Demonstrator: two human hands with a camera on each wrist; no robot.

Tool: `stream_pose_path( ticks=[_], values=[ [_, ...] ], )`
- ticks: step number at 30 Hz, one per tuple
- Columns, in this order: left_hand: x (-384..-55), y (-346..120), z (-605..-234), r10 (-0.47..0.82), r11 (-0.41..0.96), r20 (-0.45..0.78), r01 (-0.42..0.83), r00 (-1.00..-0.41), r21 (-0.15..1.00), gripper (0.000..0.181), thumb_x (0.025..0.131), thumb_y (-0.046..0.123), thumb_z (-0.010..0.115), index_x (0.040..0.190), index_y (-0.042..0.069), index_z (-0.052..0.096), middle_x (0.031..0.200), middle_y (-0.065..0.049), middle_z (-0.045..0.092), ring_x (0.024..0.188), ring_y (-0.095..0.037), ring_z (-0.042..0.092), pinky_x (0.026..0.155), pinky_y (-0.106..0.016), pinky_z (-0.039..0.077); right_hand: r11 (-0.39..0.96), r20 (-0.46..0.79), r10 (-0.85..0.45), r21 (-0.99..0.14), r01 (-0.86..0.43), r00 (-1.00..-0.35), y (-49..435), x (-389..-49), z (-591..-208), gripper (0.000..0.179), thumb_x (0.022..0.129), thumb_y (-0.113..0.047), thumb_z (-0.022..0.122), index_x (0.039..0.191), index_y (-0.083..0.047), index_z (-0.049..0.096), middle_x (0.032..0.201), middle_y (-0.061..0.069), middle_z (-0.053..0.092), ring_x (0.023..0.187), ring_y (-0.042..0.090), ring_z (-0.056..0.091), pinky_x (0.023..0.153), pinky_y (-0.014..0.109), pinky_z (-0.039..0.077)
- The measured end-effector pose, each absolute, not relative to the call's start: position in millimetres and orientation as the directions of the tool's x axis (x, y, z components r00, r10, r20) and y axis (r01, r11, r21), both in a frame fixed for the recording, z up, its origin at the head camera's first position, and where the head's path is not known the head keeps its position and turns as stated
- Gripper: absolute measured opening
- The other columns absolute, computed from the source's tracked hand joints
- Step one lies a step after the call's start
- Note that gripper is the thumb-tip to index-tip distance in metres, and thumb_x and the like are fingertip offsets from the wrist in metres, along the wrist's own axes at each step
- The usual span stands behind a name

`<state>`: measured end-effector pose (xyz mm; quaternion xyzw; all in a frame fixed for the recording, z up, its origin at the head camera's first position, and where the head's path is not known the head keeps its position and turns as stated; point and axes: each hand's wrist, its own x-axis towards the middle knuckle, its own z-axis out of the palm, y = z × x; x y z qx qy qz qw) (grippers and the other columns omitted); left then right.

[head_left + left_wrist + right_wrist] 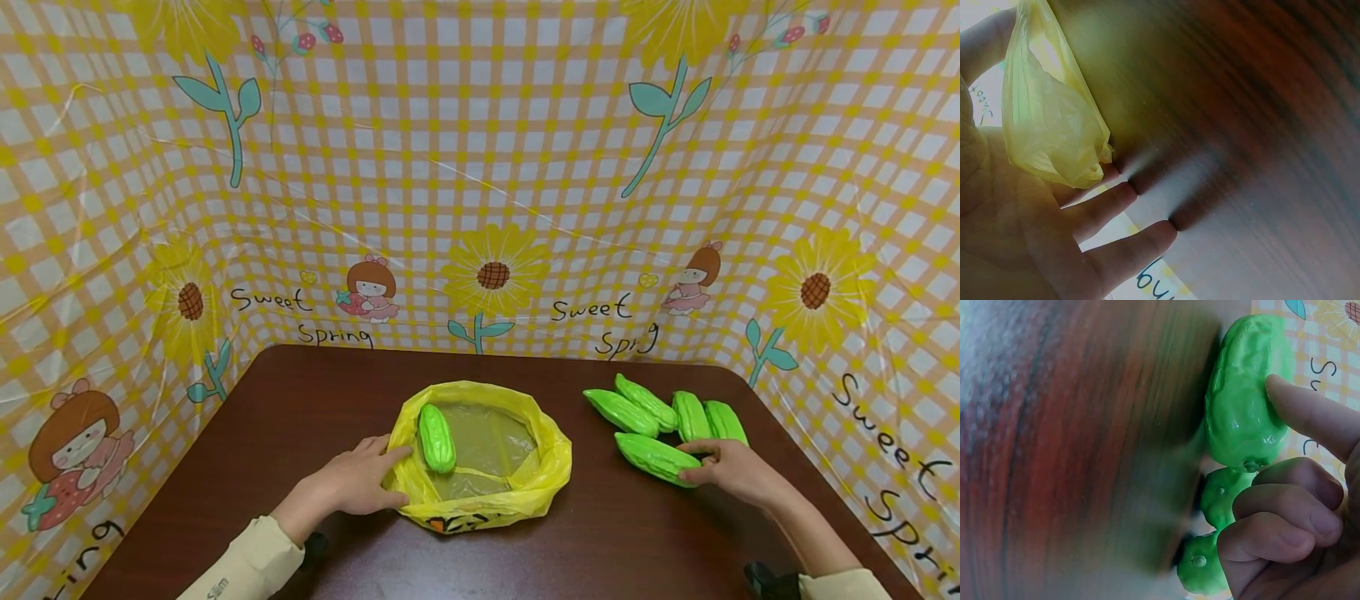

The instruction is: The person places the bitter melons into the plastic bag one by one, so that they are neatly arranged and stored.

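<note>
My left hand rests on the left side of a yellow plastic bag, which stands with its mouth spread wide. Its fingers are straight, their tips down at the tabletop in the left wrist view, with a fold of the bag against the palm. Inside the bag, by its left wall, lies one bright green bitter melon. At the right, my right hand grips the near end of another bitter melon between thumb and index finger. Its other fingers are curled in.
Behind the gripped one lie several more bitter melons, close together at the back right. The dark brown table is enclosed on three sides by checked cloth walls with sunflowers and cartoon figures.
</note>
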<state>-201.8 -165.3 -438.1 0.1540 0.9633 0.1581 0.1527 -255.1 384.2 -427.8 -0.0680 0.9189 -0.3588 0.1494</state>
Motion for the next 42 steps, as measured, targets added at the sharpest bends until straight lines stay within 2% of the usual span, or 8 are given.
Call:
stream_pose_path(
  ticks=[2, 3, 6, 7, 9, 11, 31, 42],
  values=[
    [-202.4, -165.2, -438.4, 0.345, 0.902, -0.245, 0.248, -0.906, 0.353, 0.075, 0.091, 0.05, 0.071, 0.153, 0.018, 0.044, 0.162, -0.016, 0.031, 0.148, -0.035, 0.031, 0.108, -0.061, 0.036, 0.742, -0.231, -0.227, -0.671, -0.014, -0.946, 384.4, -255.8, -426.9, 0.063, 0.089, -0.028, 0.077, 0.135, 0.01, 0.056, 0.065, -0.003, 0.032, 0.056, 0.01, 0.03, 0.054, 0.029, 0.032],
    [-202.7, -165.4, -438.4, 0.345, 0.902, -0.245, 0.248, -0.906, 0.353, 0.075, 0.091, 0.05, 0.071, 0.153, 0.018, 0.044, 0.162, -0.016, 0.031, 0.148, -0.035, 0.031, 0.109, -0.061, 0.036, 0.752, -0.228, -0.226, -0.659, -0.02, -0.947, 384.8, -256.2, -426.3, 0.062, 0.089, -0.029, 0.076, 0.134, 0.009, 0.057, 0.068, -0.001, 0.042, 0.06, 0.011, 0.038, 0.056, 0.029, 0.035],
    [-202.3, -165.2, -437.8, 0.346, 0.902, -0.243, 0.25, -0.906, 0.351, 0.075, 0.091, 0.05, 0.071, 0.153, 0.018, 0.044, 0.162, -0.016, 0.031, 0.148, -0.036, 0.031, 0.109, -0.061, 0.036, 0.781, -0.231, -0.223, -0.624, -0.032, -0.947, 386.5, -257.6, -424.5, 0.061, 0.09, -0.034, 0.076, 0.133, 0.006, 0.06, 0.095, 0.018, 0.063, 0.086, 0.025, 0.06, 0.069, 0.034, 0.047],
    [-202.0, -165.2, -437.5, 0.345, 0.903, -0.243, 0.251, -0.907, 0.35, 0.075, 0.091, 0.05, 0.071, 0.153, 0.018, 0.044, 0.161, -0.017, 0.031, 0.148, -0.036, 0.031, 0.109, -0.061, 0.037, 0.789, -0.231, -0.221, -0.613, -0.034, -0.948, 386.9, -257.9, -424.1, 0.061, 0.09, -0.035, 0.075, 0.133, 0.005, 0.061, 0.109, 0.025, 0.064, 0.098, 0.031, 0.062, 0.075, 0.037, 0.049],
    [-201.1, -165.0, -436.8, 0.347, 0.903, -0.241, 0.253, -0.906, 0.347, 0.075, 0.091, 0.05, 0.071, 0.153, 0.018, 0.044, 0.161, -0.017, 0.031, 0.148, -0.036, 0.031, 0.109, -0.06, 0.037, 0.8, -0.229, -0.223, -0.599, -0.043, -0.947, 387.6, -258.2, -423.3, 0.06, 0.091, -0.038, 0.074, 0.132, 0.003, 0.062, 0.132, 0.034, 0.057, 0.119, 0.046, 0.057, 0.084, 0.045, 0.052],
    [-200.2, -164.7, -436.4, 0.349, 0.902, -0.236, 0.256, -0.907, 0.347, 0.075, 0.091, 0.05, 0.071, 0.153, 0.017, 0.045, 0.161, -0.017, 0.032, 0.148, -0.036, 0.032, 0.108, -0.06, 0.038, 0.798, -0.235, -0.224, -0.601, -0.04, -0.946, 387.5, -258.2, -422.5, 0.06, 0.091, -0.039, 0.074, 0.133, 0.002, 0.063, 0.138, 0.036, 0.052, 0.125, 0.053, 0.052, 0.087, 0.05, 0.052],
    [-200.7, -164.8, -437.9, 0.347, 0.904, -0.237, 0.255, -0.908, 0.344, 0.075, 0.091, 0.05, 0.07, 0.153, 0.017, 0.045, 0.161, -0.018, 0.032, 0.148, -0.036, 0.032, 0.109, -0.061, 0.036, 0.794, -0.205, -0.247, -0.603, -0.076, -0.947, 356.8, -251.6, -398.7, 0.064, 0.092, -0.045, 0.072, 0.134, 0.002, 0.062, 0.142, 0.037, 0.05, 0.131, 0.054, 0.048, 0.09, 0.053, 0.053],
    [-201.9, -165.5, -440.4, 0.348, 0.904, -0.237, 0.258, -0.907, 0.34, 0.075, 0.091, 0.05, 0.07, 0.153, 0.017, 0.044, 0.161, -0.018, 0.031, 0.148, -0.036, 0.032, 0.108, -0.061, 0.037, 0.779, -0.147, -0.269, -0.614, -0.125, -0.952, 328.5, -247.5, -385.0, 0.062, 0.091, -0.047, 0.071, 0.133, -0.001, 0.064, 0.139, 0.032, 0.055, 0.129, 0.052, 0.05, 0.09, 0.053, 0.053]
  ],
)
